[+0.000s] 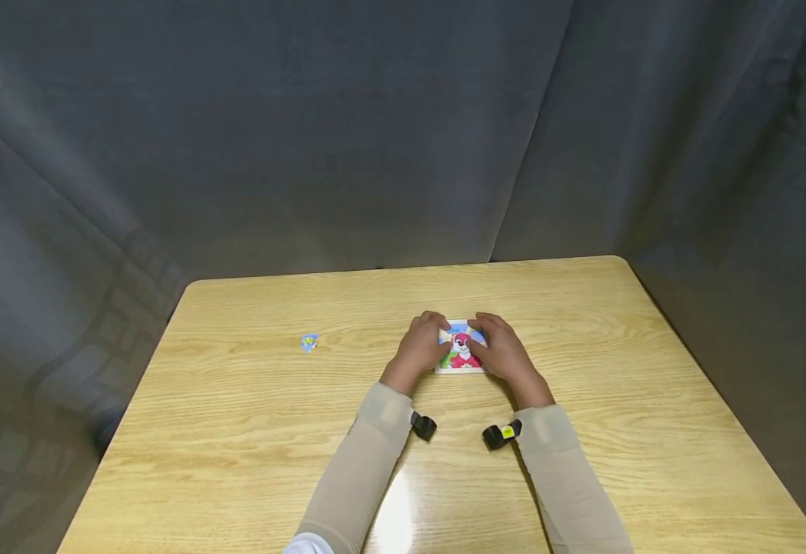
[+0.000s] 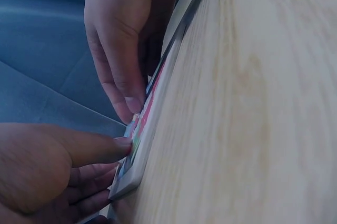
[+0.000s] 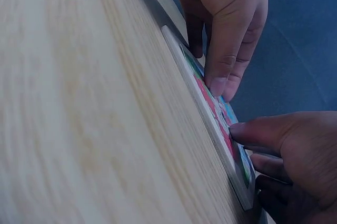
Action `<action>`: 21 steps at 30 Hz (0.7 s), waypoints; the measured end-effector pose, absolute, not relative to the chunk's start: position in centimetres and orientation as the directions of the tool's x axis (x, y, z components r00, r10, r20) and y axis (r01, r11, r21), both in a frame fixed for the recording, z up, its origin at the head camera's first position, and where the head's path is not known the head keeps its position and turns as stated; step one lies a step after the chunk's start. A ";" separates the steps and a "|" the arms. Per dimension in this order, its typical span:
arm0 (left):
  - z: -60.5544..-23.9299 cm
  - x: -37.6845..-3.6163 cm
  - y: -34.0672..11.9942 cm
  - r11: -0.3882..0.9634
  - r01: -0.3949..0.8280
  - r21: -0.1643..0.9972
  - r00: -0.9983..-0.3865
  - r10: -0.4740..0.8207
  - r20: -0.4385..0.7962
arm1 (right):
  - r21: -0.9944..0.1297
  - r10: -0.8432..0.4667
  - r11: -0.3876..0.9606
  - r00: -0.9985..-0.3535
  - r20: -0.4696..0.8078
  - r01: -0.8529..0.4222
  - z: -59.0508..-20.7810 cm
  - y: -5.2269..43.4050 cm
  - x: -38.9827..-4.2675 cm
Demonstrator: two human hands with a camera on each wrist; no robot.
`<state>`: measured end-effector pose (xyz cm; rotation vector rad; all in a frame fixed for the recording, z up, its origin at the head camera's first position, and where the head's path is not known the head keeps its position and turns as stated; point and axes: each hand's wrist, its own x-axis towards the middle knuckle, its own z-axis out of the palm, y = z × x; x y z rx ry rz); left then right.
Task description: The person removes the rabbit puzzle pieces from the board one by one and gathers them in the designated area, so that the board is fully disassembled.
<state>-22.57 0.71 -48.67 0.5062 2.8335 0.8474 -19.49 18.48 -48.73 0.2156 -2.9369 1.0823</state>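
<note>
Right now both hands sit on a small picture puzzle [image 1: 460, 350] that lies flat on the wooden table [image 1: 583, 323], its thin pale tray showing along the edge nearest the wrists. The left hand [image 1: 420, 346] has its thumb stretched out, tip pressing the coloured face, while its other fingers [image 2: 87, 182] curl beneath along the tray's side, so it is pinching the puzzle rather than lying loose. The right hand [image 1: 503, 350] comes at it from the opposite side: one finger presses straight down on the picture and the thumb meets the face close to it, with the remaining fingers tucked at the tray's rim, again a light pinch. Between the two sets of fingertips a strip of red, green and blue print is visible. Well away from the left fingers, out toward the table's left part, lies a single small blue and yellow piece [image 1: 309, 342], apart from everything else. As a judgement, the likely trouble is uneven pressure: a thumb pushing harder than the finger facing it could tip up a seated piece or skate the light tray across the glossy wood. The loose piece could also be brushed further off by a sleeve.
</note>
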 end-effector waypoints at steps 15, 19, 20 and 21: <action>-48.5 -23.1 0.1 0.829 0.297 0.474 -0.945 0.328 0.020 | -0.656 -0.117 0.745 -0.992 0.045 -0.118 -49.1 17.5 -19.6; -48.5 -23.4 -0.2 0.837 0.300 0.457 -0.945 0.326 0.024 | -0.658 -0.117 0.745 -0.993 0.034 -0.110 -49.0 17.4 -19.5; -48.5 -23.4 -0.2 0.837 0.302 0.456 -0.945 0.327 0.026 | -0.658 -0.116 0.745 -0.993 0.031 -0.108 -49.1 17.3 -19.4; -48.5 -23.4 -0.3 0.836 0.304 0.458 -0.944 0.328 0.027 | -0.657 -0.116 0.747 -0.993 0.030 -0.107 -49.1 17.3 -19.4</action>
